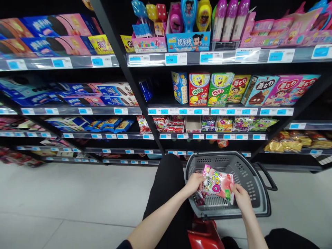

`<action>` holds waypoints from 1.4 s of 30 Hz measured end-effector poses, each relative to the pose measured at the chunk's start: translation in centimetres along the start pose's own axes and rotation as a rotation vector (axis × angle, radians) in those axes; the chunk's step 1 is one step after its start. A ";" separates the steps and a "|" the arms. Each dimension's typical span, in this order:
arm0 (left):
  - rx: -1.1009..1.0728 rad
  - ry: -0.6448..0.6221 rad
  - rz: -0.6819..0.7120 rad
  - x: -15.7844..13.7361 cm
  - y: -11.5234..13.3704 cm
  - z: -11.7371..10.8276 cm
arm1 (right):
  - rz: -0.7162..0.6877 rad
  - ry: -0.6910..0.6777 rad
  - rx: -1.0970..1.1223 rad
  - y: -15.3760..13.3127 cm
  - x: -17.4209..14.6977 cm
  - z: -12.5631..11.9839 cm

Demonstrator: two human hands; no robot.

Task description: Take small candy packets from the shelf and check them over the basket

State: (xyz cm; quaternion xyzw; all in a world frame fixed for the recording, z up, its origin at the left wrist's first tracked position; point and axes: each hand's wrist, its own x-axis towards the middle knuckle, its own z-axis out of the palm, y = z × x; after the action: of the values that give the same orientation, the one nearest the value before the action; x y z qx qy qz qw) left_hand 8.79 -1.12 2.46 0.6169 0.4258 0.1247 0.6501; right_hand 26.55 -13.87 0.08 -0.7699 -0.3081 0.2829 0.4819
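A pink and white bag of gummy candy (218, 183) with large "QQ" lettering is stretched between my two hands, above the grey shopping basket (259, 207). My left hand (195, 183) pinches its left edge. At the opposite edge, my right hand (240, 194) grips the lower right corner between thumb and fingers. Inside the basket, partly hidden under the bag and my left hand, lie other dark pink packets (199, 199). The basket's black handle (268, 180) hangs out on the right side.
Ahead, store shelves hold candy bags (224, 124), snack boxes (199, 89), toy candies (188, 15) and blue cookie boxes (59, 26). One carton (193, 123) stands among the candy bags. My black-trousered knee (167, 183) is left of the basket. A red object (206, 235) sits below it.
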 end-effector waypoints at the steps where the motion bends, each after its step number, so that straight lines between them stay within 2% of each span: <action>1: -0.001 0.011 0.015 0.0 -0.1 0.0 | 0.006 -0.010 0.014 0.1 0.0 0.0; 6: -0.062 0.004 0.060 0.1 -0.5 0.0 | -0.001 -0.016 0.059 0.0 -0.1 0.1; 10: -0.159 -0.106 -0.035 0.0 -0.4 -0.2 | -0.049 -0.005 0.036 -0.3 -0.2 -0.3; 13: -0.323 -0.127 -0.063 -0.1 -0.1 -0.3 | -0.035 -0.034 0.043 -0.4 -0.2 -0.7; 18: -0.577 -0.133 -0.070 -0.5 0.5 -0.6 | 0.030 -0.044 0.243 -0.2 -0.2 -0.8; 22: -0.533 -0.090 -0.028 -0.7 0.7 -0.6 | 0.057 -0.049 0.414 -0.3 -0.2 -0.3; 27: -0.488 0.066 0.069 0.0 -0.3 -0.4 | 0.066 -0.136 0.514 -0.4 -0.5 0.7; 30: -0.513 0.065 0.114 0.3 -0.6 -0.5 | 0.100 -0.159 0.578 -0.5 -0.8 0.9; 34: -0.676 0.054 0.113 0.0 0.2 -1.0 | 0.237 -0.394 0.623 -1.3 -1.4 1.1; 36: -0.856 0.015 0.083 -0.3 0.8 -1.1 | 0.245 -0.419 0.673 -1.8 -1.9 1.8; 38: -1.017 -0.094 0.058 -0.6 1.3 -0.9 | 0.214 -0.297 0.778 -2.3 -2.3 3.4; 40: -1.051 -0.201 0.061 -1.0 1.3 -0.5 | 0.180 -0.186 0.867 -2.7 -2.9 5.5; 42: -0.980 -0.210 0.072 -1.3 1.1 0.1 | 0.162 -0.210 0.836 -3.1 -3.5 7.2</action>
State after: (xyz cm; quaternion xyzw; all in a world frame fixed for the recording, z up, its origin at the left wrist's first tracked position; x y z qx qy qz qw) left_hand 8.46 -1.91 3.96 0.2624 0.2280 0.2698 0.8980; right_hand 18.33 -11.31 0.68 -0.4975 -0.1533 0.4969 0.6944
